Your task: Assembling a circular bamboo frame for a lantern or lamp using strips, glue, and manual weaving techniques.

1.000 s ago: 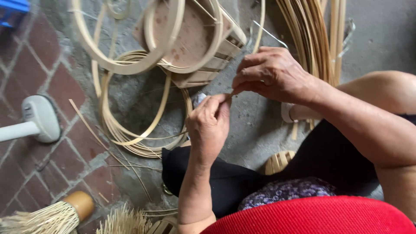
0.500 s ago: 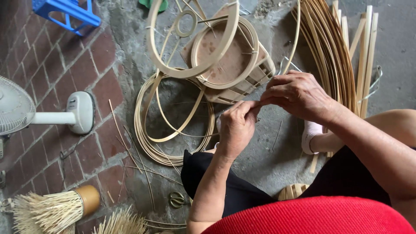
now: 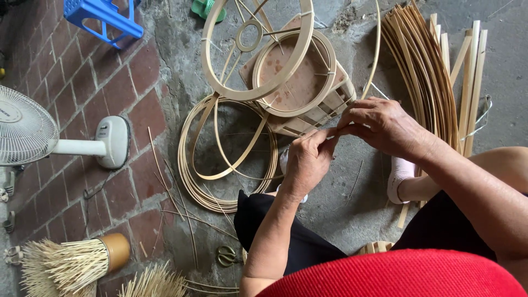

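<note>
We see our left hand [image 3: 306, 162] and right hand [image 3: 382, 126] bare, forearms unsleeved, a red knitted-looking top [image 3: 396, 275] across the chest, black cloth [image 3: 286, 236] over the lap, and a pale pink sock [image 3: 397, 177].

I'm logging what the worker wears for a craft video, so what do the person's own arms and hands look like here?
Both the left hand and the right hand are bare: no gloves, and no rings, watch or bracelet that I can see. Both forearms are uncovered, with no sleeves in view. Lower down, the person wears a red top and black trousers.
</note>
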